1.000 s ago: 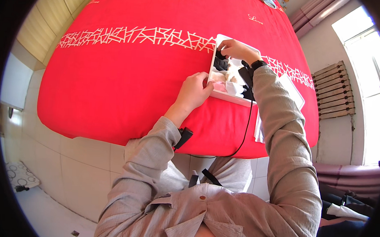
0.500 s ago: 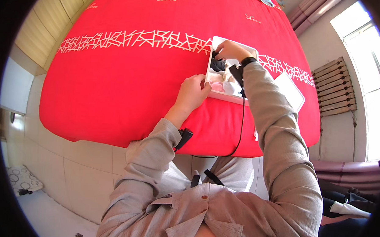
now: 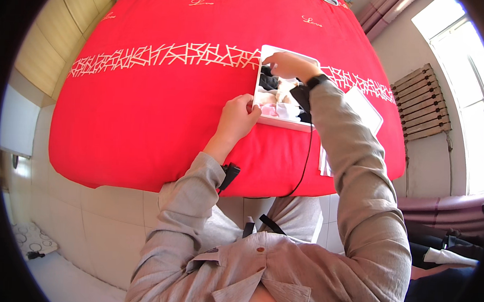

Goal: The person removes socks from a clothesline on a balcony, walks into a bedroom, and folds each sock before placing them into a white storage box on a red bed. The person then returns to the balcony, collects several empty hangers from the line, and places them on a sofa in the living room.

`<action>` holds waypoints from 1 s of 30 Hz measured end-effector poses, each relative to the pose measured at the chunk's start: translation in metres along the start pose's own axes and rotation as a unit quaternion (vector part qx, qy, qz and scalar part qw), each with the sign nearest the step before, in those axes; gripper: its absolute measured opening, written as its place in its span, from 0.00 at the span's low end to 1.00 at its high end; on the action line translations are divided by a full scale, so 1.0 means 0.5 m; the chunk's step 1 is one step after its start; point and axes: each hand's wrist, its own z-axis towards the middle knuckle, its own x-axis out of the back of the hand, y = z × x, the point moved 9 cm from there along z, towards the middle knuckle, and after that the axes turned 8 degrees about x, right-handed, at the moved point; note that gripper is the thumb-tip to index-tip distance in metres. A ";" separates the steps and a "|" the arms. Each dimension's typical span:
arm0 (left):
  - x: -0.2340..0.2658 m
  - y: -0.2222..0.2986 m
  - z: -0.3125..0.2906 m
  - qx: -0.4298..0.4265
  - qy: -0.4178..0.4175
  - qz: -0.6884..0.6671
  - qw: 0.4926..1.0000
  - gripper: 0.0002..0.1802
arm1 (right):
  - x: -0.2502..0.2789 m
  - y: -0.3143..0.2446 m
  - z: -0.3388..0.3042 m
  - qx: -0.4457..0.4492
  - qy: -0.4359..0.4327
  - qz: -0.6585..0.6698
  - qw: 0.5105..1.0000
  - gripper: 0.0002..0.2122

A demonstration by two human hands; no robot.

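A white storage box (image 3: 282,122) with inner compartments lies on the red bedspread, holding small folded cloth pieces. Among them are black cloth (image 3: 268,82), cream cloth (image 3: 286,89) and pink cloth (image 3: 267,109); their exact kind is too small to tell. My left hand (image 3: 238,119) grips the box's near left side, thumb at the rim. Over the box's far end is my right hand (image 3: 290,65), its bent fingers somewhat apart near the far left corner. I see nothing held in it, though its fingertips are partly hidden. My right forearm covers the box's right side.
A white flat panel, perhaps a lid (image 3: 365,110), lies right of the box, partly behind my right sleeve. White flat items (image 3: 324,162) rest near the bed's front edge. A black cable (image 3: 306,170) runs from my right wrist over the red bedspread (image 3: 146,125).
My right hand has lifted from the black cloth and shifted a little toward the box's far left corner. My left hand still grips the box. The whole view has shifted slightly.
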 end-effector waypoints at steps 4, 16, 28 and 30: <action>0.003 0.006 0.001 -0.015 0.018 0.007 1.000 0.14 | 0.119 0.026 -0.210 -0.019 0.146 0.203 0.968 0.17; -0.010 -0.011 0.025 0.002 -0.044 -0.013 0.999 0.16 | -0.227 0.035 -0.889 -0.525 0.322 0.268 0.741 0.34; 0.005 -0.010 -0.041 0.122 -0.306 -0.114 0.937 0.10 | -0.132 -0.026 -0.827 -0.361 0.505 0.420 0.662 0.10; 0.008 -0.011 -0.038 0.126 -0.322 -0.104 0.933 0.10 | -0.068 -0.043 -0.798 -0.315 0.529 0.446 0.650 0.11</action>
